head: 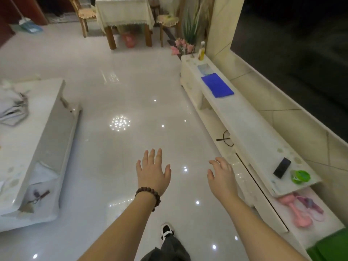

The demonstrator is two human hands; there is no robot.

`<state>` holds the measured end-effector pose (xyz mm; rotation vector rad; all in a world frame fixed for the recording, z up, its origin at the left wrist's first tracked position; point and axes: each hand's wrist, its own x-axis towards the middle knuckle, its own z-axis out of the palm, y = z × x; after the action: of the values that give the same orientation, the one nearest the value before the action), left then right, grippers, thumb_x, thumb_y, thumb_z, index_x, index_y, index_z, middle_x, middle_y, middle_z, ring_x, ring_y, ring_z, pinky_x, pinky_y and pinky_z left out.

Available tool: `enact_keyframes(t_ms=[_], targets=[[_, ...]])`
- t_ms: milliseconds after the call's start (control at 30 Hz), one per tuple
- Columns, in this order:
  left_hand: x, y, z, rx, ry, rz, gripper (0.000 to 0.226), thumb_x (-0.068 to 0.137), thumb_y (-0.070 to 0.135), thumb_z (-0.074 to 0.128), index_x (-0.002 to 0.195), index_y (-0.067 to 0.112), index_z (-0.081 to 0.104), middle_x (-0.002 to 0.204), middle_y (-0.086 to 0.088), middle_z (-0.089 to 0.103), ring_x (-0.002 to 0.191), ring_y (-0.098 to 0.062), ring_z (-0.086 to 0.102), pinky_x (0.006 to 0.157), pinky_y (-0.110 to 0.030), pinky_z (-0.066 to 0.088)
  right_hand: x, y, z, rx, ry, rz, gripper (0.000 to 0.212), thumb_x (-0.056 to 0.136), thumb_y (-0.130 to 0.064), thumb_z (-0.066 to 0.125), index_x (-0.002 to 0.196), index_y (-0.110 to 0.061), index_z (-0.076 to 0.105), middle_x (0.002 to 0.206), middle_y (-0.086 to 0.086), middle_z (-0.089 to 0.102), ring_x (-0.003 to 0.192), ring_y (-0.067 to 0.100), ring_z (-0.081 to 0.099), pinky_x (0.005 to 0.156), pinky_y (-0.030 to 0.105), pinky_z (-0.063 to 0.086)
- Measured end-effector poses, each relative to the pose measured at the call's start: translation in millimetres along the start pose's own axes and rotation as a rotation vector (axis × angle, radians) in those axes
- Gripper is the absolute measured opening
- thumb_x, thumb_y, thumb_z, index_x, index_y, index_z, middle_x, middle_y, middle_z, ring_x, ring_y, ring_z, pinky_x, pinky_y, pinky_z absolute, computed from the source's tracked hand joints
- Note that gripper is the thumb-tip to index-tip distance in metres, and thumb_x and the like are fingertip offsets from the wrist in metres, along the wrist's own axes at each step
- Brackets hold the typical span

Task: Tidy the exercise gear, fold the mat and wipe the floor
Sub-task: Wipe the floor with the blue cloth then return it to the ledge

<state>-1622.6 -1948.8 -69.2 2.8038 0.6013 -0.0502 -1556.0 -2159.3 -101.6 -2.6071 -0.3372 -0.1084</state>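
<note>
Both hands are hanging out over the shiny floor, left hand and right hand spread loose, gripping nothing. Looks like the gear's already getting stashed: pink dumbbell and skipping rope are sitting on the TV stand lower shelf, green mat just beside. Further along the stand, the blue cloth is waiting, so I'm guessing wiping's still left.
</note>
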Motion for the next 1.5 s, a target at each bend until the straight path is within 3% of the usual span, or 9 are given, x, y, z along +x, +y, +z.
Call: enact_keyframes(t_ms=[333, 733, 867, 1033, 1267, 1500], targets=[[220, 32, -31, -0.014, -0.016, 0.019, 0.063, 0.099, 0.05, 0.026, 0.154, 0.026, 0.005, 0.162, 0.001, 0.008, 0.149, -0.019, -0.001, 0.12, -0.043, 0.003, 221, -10, 16, -0.016, 0.011, 0.06, 0.03, 0.087, -0.01, 0.059, 0.116, -0.004, 0.062, 0.129, 0.016, 0.052, 0.116, 0.037, 0.048, 0.098, 0.043, 0.038], [541, 125, -9, 0.034, -0.033, 0.066, 0.064, 0.099, 0.05, 0.027, 0.154, 0.026, 0.006, 0.162, 0.0, 0.009, 0.149, -0.02, 0.001, 0.12, -0.044, 0.006, 538, 55, 54, -0.005, 0.006, 0.099, 0.031, 0.09, -0.012, 0.057, 0.119, -0.004, 0.061, 0.132, 0.016, 0.051, 0.122, 0.034, 0.046, 0.101, 0.043, 0.041], [643, 170, -19, 0.038, -0.059, 0.104, 0.064, 0.099, 0.05, 0.024, 0.154, 0.026, 0.003, 0.162, 0.001, 0.005, 0.149, -0.02, -0.002, 0.121, -0.043, 0.003, 638, 75, 46, -0.032, -0.01, 0.157, 0.034, 0.095, -0.019, 0.05, 0.128, -0.011, 0.055, 0.142, 0.007, 0.043, 0.13, 0.024, 0.038, 0.105, 0.034, 0.038], [745, 210, -20, 0.04, -0.09, 0.155, 0.063, 0.099, 0.05, 0.023, 0.154, 0.026, 0.002, 0.162, 0.001, 0.005, 0.149, -0.019, -0.002, 0.121, -0.043, 0.004, 729, 92, 53, -0.029, -0.041, 0.221, 0.037, 0.097, -0.022, 0.048, 0.133, -0.013, 0.05, 0.147, 0.007, 0.038, 0.138, 0.023, 0.027, 0.11, 0.034, 0.031], [883, 239, 4, 0.04, -0.201, 0.251, 0.063, 0.1, 0.05, 0.025, 0.154, 0.027, 0.005, 0.162, 0.001, 0.005, 0.149, -0.02, -0.001, 0.121, -0.045, 0.004, 829, 114, 85, -0.045, -0.045, 0.385, 0.039, 0.097, -0.024, 0.047, 0.135, -0.014, 0.048, 0.147, 0.006, 0.037, 0.138, 0.022, 0.028, 0.111, 0.038, 0.034], [1056, 255, 28, 0.123, -0.341, 0.516, 0.063, 0.1, 0.051, 0.026, 0.154, 0.027, 0.006, 0.162, 0.001, 0.006, 0.149, -0.021, 0.0, 0.121, -0.046, 0.005, 925, 118, 135, -0.057, 0.036, 0.717, 0.039, 0.098, -0.024, 0.046, 0.135, -0.014, 0.049, 0.147, 0.007, 0.037, 0.138, 0.023, 0.03, 0.111, 0.035, 0.033]])
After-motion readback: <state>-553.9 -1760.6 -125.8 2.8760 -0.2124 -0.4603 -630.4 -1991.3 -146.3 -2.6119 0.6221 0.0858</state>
